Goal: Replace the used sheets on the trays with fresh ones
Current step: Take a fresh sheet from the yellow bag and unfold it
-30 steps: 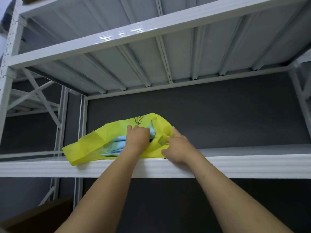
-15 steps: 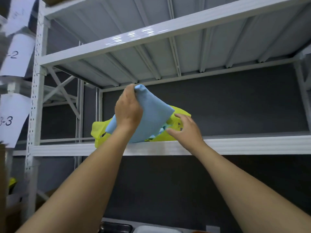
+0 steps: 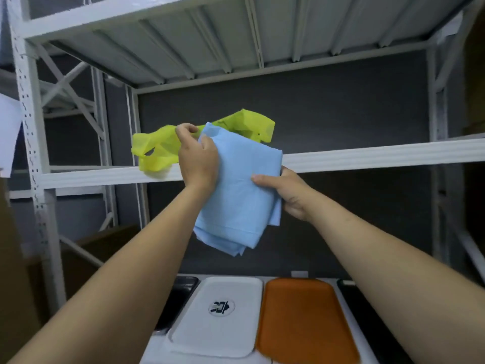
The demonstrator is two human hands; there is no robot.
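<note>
A folded light-blue sheet (image 3: 236,195) hangs in the air in front of the white shelf. My left hand (image 3: 198,156) grips its upper left corner, and my right hand (image 3: 284,191) pinches its right edge. Behind it a yellow-green plastic bag (image 3: 157,149) lies on the shelf, partly hidden by the sheet and my left hand. Below, side by side, lie a white tray (image 3: 217,313) with a dark logo and an orange tray (image 3: 304,319), both bare. Dark trays show at the left (image 3: 181,292) and at the right (image 3: 357,306), largely covered by my forearms.
The white metal rack has a shelf edge (image 3: 367,155) at hand height and another shelf overhead. Its uprights (image 3: 29,127) stand left and right. Brown cardboard boxes (image 3: 86,248) sit low at the left. A paper label (image 3: 8,132) hangs at the far left.
The blue sheet has come out of the yellow-green bag and down in front of the shelf. My right hand left the bag and took the sheet's right edge. The view tilted down, showing the trays.
</note>
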